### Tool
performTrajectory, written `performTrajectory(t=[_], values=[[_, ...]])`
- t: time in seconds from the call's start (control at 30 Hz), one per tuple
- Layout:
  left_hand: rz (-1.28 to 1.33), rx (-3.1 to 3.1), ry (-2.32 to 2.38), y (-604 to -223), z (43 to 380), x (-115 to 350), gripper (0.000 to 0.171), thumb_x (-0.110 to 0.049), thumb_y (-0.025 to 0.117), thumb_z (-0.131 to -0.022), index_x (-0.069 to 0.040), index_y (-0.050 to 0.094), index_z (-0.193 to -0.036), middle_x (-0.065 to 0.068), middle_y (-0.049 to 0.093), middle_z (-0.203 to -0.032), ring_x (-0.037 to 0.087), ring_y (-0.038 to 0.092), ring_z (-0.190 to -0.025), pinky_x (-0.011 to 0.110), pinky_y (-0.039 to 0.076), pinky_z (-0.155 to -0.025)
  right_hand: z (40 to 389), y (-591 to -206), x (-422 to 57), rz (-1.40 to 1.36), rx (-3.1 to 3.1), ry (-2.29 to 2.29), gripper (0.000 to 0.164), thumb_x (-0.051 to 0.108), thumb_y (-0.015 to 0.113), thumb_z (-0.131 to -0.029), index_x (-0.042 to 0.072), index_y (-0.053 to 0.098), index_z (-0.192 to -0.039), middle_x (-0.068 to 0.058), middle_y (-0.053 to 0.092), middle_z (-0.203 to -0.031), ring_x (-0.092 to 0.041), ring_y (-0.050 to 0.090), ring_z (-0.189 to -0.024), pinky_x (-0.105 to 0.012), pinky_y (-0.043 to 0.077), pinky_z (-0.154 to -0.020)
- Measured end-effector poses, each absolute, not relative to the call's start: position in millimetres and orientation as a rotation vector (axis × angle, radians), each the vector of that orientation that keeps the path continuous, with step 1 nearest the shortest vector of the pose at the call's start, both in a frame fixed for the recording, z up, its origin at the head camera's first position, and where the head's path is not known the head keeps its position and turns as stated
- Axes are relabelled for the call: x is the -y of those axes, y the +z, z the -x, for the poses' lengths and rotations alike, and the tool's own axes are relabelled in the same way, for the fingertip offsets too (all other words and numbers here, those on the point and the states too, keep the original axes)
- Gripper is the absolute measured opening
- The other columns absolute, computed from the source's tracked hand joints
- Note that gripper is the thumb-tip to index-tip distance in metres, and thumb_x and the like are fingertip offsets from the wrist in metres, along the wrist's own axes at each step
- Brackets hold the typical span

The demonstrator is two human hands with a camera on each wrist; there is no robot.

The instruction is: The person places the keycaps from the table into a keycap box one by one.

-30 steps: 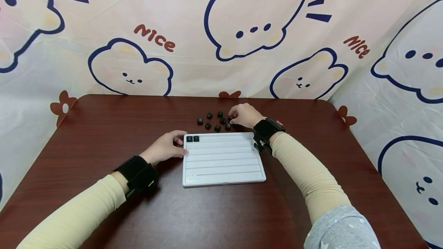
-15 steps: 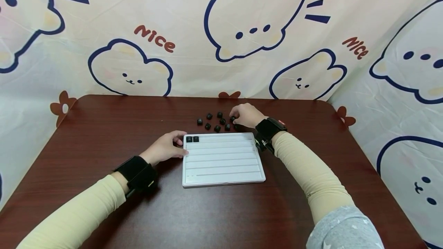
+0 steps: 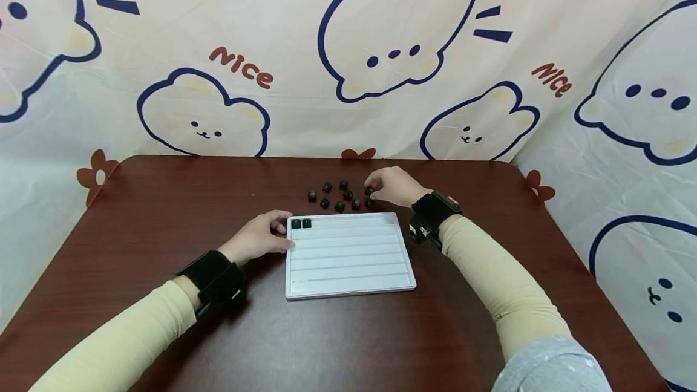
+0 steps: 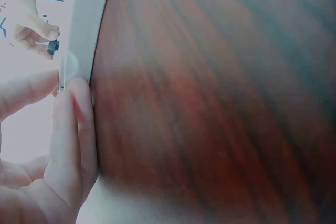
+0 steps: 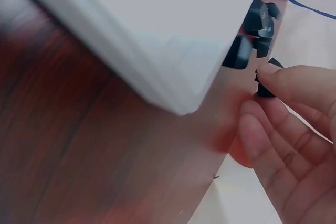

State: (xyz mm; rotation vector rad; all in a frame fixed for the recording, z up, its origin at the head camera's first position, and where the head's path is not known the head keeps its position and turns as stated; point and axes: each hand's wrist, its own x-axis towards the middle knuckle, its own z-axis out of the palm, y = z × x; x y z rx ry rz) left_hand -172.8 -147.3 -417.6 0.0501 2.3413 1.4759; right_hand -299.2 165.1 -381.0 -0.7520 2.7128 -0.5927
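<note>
A flat white tray (image 3: 348,262) with raised parallel strips lies on the table. Two black keycaps (image 3: 301,223) sit side by side in its far left corner. At the tray's left edge, my left hand (image 3: 256,238) grips the rim; the left wrist view has the thumb over it and the fingers (image 4: 65,129) along its side. Beyond the far right corner, my right hand (image 3: 400,187) pinches a black keycap (image 5: 266,88) between thumb and fingertips. Several loose black keycaps (image 3: 347,195) lie scattered behind the tray, left of and below that hand's fingertips.
The dark reddish-brown table (image 3: 218,180) extends around the tray. A pale curtain (image 3: 305,126) with cartoon outlines hangs right behind it and along both sides. Black bands with devices (image 3: 215,277) circle both wrists.
My right hand has shifted slightly to the right with the keycap, uncovering another keycap below its fingertips. The left hand keeps its grip on the tray. The head view has tilted up a little.
</note>
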Motion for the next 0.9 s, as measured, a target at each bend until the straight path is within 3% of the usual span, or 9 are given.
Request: performTrajectory(t=[0.9], values=[[-0.064, -2.3, 1.462, -415, 175, 147, 0.066, 0.004, 0.076, -0.088, 0.007, 0.043, -0.146, 0.016, 0.051, -0.103, 0.019, 0.064, -0.078, 0.031, 0.06, -0.072, 273, -376, -168, 0.837, -2.687, -0.571, 0.027, 0.001, 0.074, -0.093, 0.004, 0.073, -0.12, -0.01, 0.069, -0.114, -0.025, 0.063, -0.103, -0.038, 0.054, -0.087]])
